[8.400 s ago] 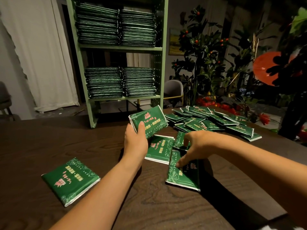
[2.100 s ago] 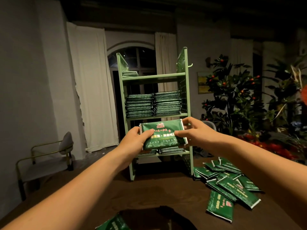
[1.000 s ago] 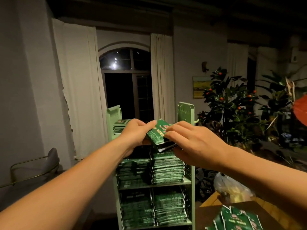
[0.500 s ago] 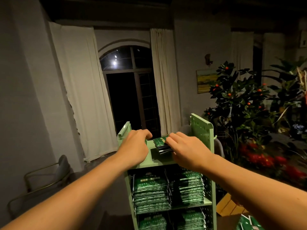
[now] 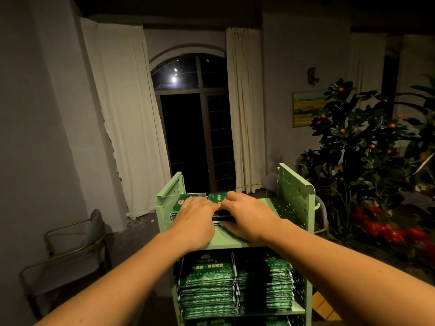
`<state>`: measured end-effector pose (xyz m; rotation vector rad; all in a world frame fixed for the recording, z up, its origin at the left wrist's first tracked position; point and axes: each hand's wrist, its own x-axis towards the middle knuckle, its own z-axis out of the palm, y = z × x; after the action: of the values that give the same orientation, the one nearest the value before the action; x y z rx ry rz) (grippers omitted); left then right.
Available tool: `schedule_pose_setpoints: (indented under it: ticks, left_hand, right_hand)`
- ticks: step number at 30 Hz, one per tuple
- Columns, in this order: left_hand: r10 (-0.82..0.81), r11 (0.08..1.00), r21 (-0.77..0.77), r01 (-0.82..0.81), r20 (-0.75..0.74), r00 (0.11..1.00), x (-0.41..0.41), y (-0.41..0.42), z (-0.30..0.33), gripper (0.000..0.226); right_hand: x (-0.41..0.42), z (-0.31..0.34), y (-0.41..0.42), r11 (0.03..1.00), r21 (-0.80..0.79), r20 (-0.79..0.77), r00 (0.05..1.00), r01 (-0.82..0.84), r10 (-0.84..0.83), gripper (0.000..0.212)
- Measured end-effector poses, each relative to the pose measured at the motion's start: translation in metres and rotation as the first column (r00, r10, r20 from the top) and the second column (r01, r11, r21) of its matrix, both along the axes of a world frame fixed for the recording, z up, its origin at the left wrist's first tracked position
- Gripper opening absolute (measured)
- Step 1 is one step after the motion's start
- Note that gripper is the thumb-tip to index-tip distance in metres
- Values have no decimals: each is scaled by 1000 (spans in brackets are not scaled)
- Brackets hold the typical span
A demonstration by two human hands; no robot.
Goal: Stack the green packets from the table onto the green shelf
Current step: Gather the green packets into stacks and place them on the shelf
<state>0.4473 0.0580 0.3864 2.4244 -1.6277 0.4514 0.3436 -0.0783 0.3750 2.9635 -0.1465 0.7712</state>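
The green shelf (image 5: 294, 192) stands right in front of me, seen from above. A low stack of green packets (image 5: 187, 201) lies at the left of its top board. My left hand (image 5: 195, 218) rests flat on this stack. My right hand (image 5: 250, 217) grips the stack's right end, fingers on top and thumb at the front edge. Both hands cover most of the stack. On the level below, two tall stacks of green packets (image 5: 208, 287) stand side by side. The table is out of view.
A chair with a brass frame (image 5: 77, 243) stands at the lower left. A potted tree with small orange fruits (image 5: 367, 147) and red flowers fills the right side. Behind the shelf are a dark arched window and white curtains. The right half of the top board is bare.
Both hands have lowered the carried packets onto the stack at the left of the top board. The view has tilted down, so the shelf's top shows from above.
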Motion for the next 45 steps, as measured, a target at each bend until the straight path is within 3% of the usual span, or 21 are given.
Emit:
schedule_pose_setpoints:
  ticks: [10, 16, 19, 26, 31, 36, 38, 42, 45]
  left_hand:
    - [-62, 997, -44, 61, -32, 998, -28, 5, 23, 44]
    - [-171, 984, -60, 169, -34, 985, -67, 6, 36, 34]
    - [-253, 966, -66, 249, -59, 966, -86, 2, 33, 30]
    - [-400, 916, -63, 396, -116, 909, -130, -15, 2, 15]
    - [-521, 846, 9, 533, -199, 830, -176, -39, -42, 17]
    - [-549, 790, 129, 600, -288, 785, -215, -71, -101, 25]
    - [-522, 772, 200, 603, -341, 782, -228, -90, -125, 33]
    - [-484, 751, 256, 608, -413, 772, -242, -125, -176, 45]
    - [-425, 748, 309, 588, -457, 781, -245, -147, -214, 58]
  right_hand:
    - [-38, 36, 13, 998, 58, -62, 998, 4, -1, 16]
    - [-88, 57, 28, 994, 50, -68, 994, 92, -89, 18]
    - [-118, 56, 32, 989, 69, -79, 988, 135, -129, 8]
    - [-181, 37, 33, 949, 107, -155, 948, 297, -279, 17]
    - [-236, -7, 19, 856, 158, -353, 838, 491, -415, 16]
    - [-283, -76, -12, 742, 176, -633, 651, 647, -419, 38]
    - [-301, -103, -29, 699, 205, -679, 614, 685, -402, 43]
    - [-337, -154, -61, 597, 350, -701, 625, 721, -344, 59]
    - [-357, -187, -87, 469, 337, -754, 532, 816, -385, 81]
